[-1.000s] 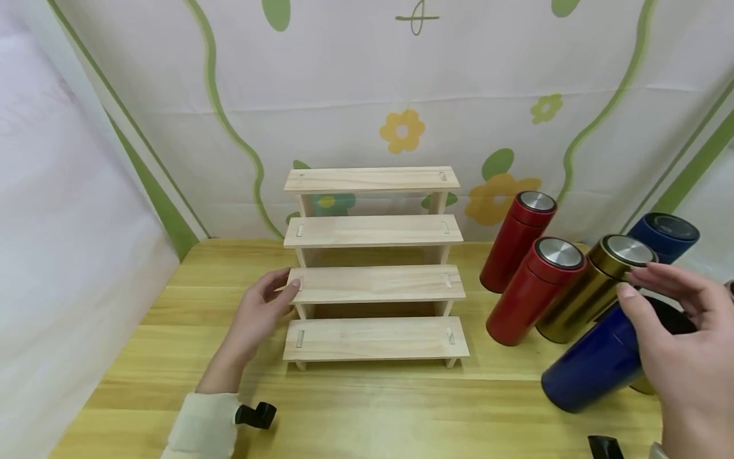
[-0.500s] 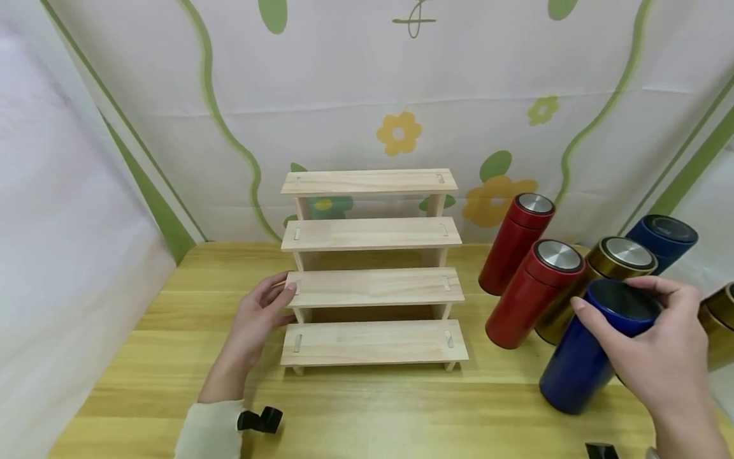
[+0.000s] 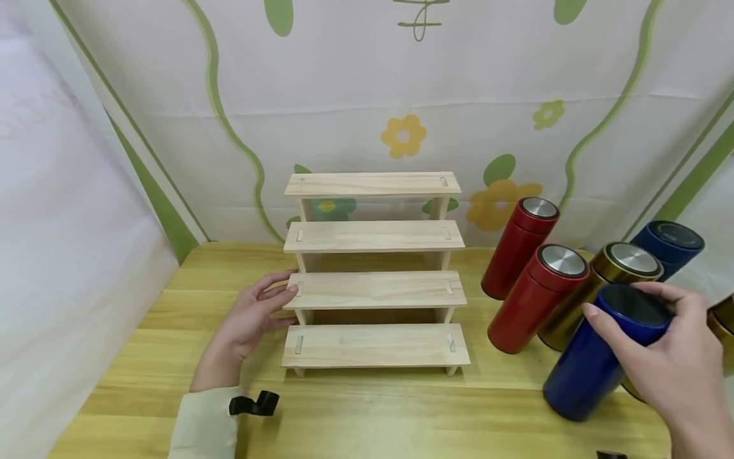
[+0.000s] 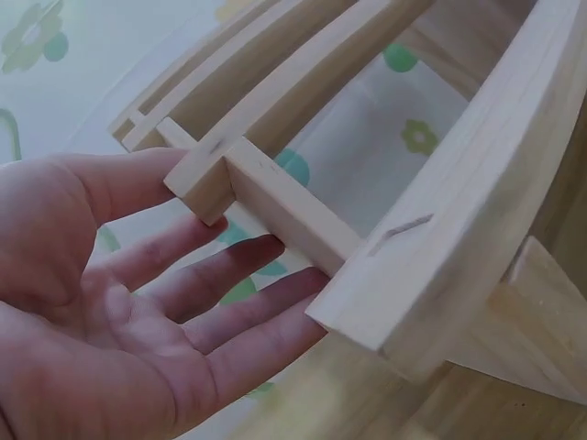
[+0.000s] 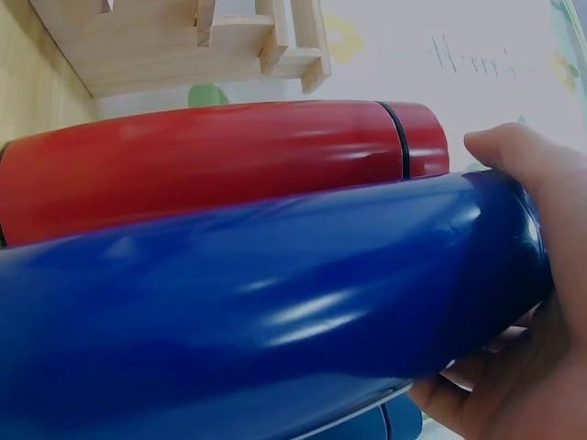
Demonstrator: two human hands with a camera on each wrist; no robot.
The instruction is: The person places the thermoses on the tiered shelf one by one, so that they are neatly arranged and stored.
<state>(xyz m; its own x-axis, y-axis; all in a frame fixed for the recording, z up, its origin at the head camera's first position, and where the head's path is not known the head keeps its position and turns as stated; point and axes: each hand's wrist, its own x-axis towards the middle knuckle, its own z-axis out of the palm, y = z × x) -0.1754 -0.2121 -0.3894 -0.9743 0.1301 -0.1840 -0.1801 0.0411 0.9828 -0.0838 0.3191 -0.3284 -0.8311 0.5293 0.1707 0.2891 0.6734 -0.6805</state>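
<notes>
A pale wooden shelf (image 3: 375, 290) with several stepped tiers stands mid-table. My left hand (image 3: 252, 319) holds the left end of its second tier from the bottom, thumb on top; in the left wrist view the hand's fingers (image 4: 211, 284) reach below and beside that board. On the right, my right hand (image 3: 679, 357) grips a blue thermos bottle (image 3: 587, 363) around its top, thumb on the near left side. The bottle's dark top shows between thumb and fingers. The right wrist view has the blue thermos lying across it, beside a red thermos (image 5: 220, 165).
Two red thermoses (image 3: 536, 299), a gold thermos (image 3: 610, 280) and another blue thermos (image 3: 671, 242) stand behind the held bottle. Another gold thermos (image 3: 725, 325) is partly visible at the right edge. A patterned white cloth (image 3: 344, 83) hangs behind the wooden table (image 3: 367, 414).
My right hand has come down onto the blue thermos and taken hold of its top; the bottle looks more upright than a second ago. The left hand keeps its place on the shelf.
</notes>
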